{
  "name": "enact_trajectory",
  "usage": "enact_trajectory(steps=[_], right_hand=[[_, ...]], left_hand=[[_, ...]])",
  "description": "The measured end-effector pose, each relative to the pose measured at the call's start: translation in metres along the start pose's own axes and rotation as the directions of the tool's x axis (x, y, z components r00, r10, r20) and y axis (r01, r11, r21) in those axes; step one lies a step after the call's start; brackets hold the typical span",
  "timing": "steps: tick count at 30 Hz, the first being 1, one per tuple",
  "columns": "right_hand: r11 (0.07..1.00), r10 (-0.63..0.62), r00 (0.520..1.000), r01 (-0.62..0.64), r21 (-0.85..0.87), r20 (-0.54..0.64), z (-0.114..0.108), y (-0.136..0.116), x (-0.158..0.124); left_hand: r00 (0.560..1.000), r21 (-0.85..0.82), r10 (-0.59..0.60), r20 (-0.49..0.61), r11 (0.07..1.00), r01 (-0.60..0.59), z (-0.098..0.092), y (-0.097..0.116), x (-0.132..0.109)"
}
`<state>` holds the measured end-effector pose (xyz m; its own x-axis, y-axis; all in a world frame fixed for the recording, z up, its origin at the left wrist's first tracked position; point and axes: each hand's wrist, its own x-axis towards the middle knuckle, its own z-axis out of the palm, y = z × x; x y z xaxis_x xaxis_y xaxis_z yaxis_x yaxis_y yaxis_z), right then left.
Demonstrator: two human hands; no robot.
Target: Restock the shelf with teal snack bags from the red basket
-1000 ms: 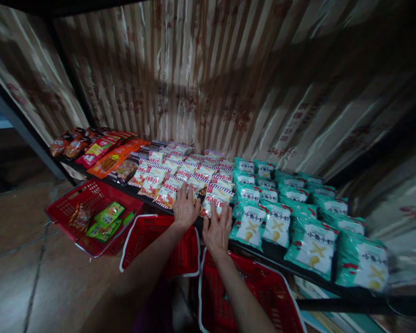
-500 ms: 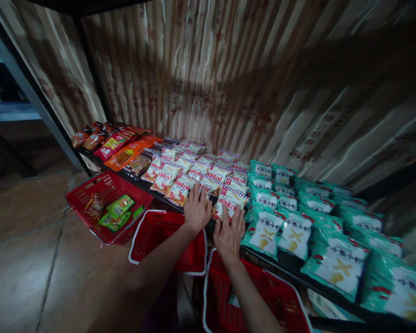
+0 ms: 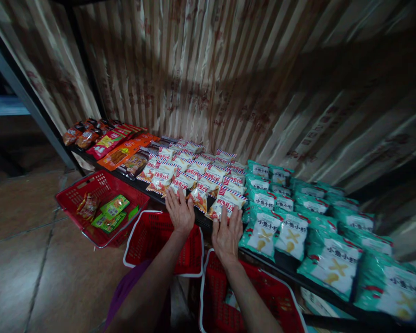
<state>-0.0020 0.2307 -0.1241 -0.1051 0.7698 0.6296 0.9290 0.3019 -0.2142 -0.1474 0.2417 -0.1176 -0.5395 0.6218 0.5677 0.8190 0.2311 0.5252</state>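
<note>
My left hand (image 3: 180,212) lies with fingers spread over the lower front of a white snack bag (image 3: 183,181) at the shelf's front edge. To its right, my right hand (image 3: 227,233) rests with fingers apart on the bottom of another white snack bag (image 3: 228,199). Both hands are open and grip nothing. Rows of similar white bags with red lettering and striped edges stand behind them. Beside these, on the right, are rows of green snack bags (image 3: 263,231). The fingertips partly cover the two front bags.
A red basket (image 3: 67,196) with several small packets stands at the left. A second red basket (image 3: 133,245) and a third (image 3: 291,296) sit below my forearms. Orange packets (image 3: 119,155) lie on the shelf's left part. Corrugated sheeting (image 3: 201,69) backs the shelf.
My left hand has moved left, from one front white bag to the one beside it. My right hand stays on its bag. The view has shifted slightly.
</note>
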Motion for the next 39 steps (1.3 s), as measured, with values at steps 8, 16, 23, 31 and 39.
enact_trajectory(steps=[8, 16, 23, 31, 39], right_hand=[[0.999, 0.001, 0.999, 0.001, -0.033, 0.05, -0.003, -0.001, 0.003], [0.998, 0.032, 0.997, -0.028, -0.053, 0.073, -0.005, -0.003, 0.006], [0.999, 0.025, 0.995, -0.022, -0.036, 0.096, -0.009, -0.003, 0.005], [1.0, 0.001, 0.998, 0.001, -0.024, 0.068, -0.016, -0.003, 0.002], [0.997, -0.073, 0.992, 0.073, -0.001, 0.103, -0.017, -0.001, 0.001]], left_hand=[[0.998, -0.06, 0.06, -0.006, 0.996, -0.06, 0.007, -0.002, -0.002], [0.998, -0.056, 0.069, 0.005, 0.996, -0.068, 0.008, -0.002, -0.004], [0.997, -0.08, 0.077, 0.017, 0.994, -0.076, 0.009, -0.006, -0.004], [0.997, -0.085, 0.073, 0.023, 0.994, -0.071, 0.01, -0.006, -0.01], [0.995, -0.049, 0.093, 0.032, 0.995, -0.092, 0.006, -0.005, -0.012]])
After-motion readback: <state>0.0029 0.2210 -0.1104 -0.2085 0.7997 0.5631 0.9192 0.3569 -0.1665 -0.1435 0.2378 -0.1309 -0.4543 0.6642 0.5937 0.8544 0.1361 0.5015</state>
